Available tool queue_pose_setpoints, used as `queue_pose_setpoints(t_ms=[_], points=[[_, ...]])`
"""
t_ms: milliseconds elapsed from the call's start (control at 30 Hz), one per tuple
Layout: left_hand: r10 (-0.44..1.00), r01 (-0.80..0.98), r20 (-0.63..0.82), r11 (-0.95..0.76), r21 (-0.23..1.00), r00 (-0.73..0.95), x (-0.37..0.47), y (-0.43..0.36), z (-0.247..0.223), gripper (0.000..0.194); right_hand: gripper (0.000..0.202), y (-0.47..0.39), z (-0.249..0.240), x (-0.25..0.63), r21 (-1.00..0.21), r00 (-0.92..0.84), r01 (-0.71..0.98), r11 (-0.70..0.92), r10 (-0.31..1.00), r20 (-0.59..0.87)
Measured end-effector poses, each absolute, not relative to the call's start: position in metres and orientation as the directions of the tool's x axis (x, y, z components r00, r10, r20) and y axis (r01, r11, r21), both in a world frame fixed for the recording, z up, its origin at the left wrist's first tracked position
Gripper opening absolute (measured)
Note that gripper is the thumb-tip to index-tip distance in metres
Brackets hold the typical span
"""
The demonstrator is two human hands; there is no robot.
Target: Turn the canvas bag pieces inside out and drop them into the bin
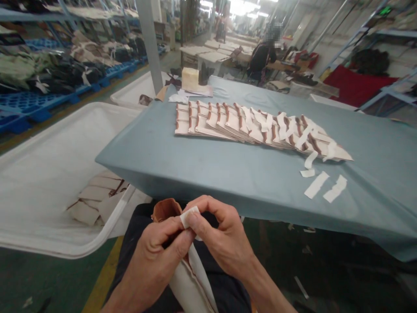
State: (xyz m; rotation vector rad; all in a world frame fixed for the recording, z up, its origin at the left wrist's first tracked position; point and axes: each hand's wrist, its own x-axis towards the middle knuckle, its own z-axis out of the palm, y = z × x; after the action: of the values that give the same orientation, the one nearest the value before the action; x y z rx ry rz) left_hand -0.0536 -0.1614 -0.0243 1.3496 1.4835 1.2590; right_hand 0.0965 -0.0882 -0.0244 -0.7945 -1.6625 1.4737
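Note:
Over my lap, my left hand (163,252) pinches the edge of a cream fabric piece with brown trim (192,278). A brown curled part (165,209) of it stands up behind my left fingers. My right hand (218,230) grips a small white strip (189,216) between thumb and forefinger, up against the piece's edge. The fingertips of both hands nearly meet there. Just where the strip touches the fabric is hidden by my fingers. On the table beyond lies an overlapping row of cream pieces with brown edging (221,121), with white strips (286,126) scattered over its right half.
The blue-covered table (156,161) stands in front of me. Loose white strips (316,184) lie near its front edge, and a pale yellow block (190,79) sits at the back. On the left, a white bin (97,113) holds fabric pieces (97,198). A person (262,56) sits farther back.

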Motion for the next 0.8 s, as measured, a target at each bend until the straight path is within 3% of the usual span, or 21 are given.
queue_pose_setpoints(t_ms=[267,367,467,533,633,733,800], points=[[0.988,0.276,0.058,-0.016,0.961,-0.145,-0.051,-0.165,-0.028,0.045,0.025,-0.1,-0.032,0.094,-0.985,-0.404,-0.173,-0.026,0.914,0.047],[0.963,0.249,0.05,0.019,0.968,-0.265,-0.052,-0.17,-0.036,0.044,0.035,-0.099,-0.034,0.096,-0.971,-0.305,-0.235,-0.031,0.951,0.043],[0.917,0.141,0.01,0.051,0.989,-0.398,-0.055,-0.173,-0.049,0.064,0.048,-0.096,-0.042,0.102,-0.954,-0.24,-0.295,-0.056,0.971,0.017],[0.916,0.074,-0.046,0.082,0.994,-0.398,-0.058,-0.175,-0.059,0.077,0.054,-0.098,-0.051,0.105,-0.955,-0.281,-0.271,-0.118,0.959,-0.039],[0.935,0.056,-0.106,0.133,0.99,-0.339,-0.067,-0.179,-0.072,0.083,0.063,-0.107,-0.066,0.105,-0.954,-0.421,-0.161,-0.252,0.892,-0.165],[0.957,0.07,-0.155,0.177,0.982,-0.247,-0.081,-0.189,-0.077,0.079,0.067,-0.119,-0.073,0.102,-0.939,-0.512,-0.058,-0.338,0.818,-0.262],[0.968,0.082,-0.189,0.204,0.976,-0.164,-0.092,-0.196,-0.075,0.067,0.064,-0.125,-0.073,0.1,-0.937,-0.527,-0.01,-0.348,0.798,-0.291]])
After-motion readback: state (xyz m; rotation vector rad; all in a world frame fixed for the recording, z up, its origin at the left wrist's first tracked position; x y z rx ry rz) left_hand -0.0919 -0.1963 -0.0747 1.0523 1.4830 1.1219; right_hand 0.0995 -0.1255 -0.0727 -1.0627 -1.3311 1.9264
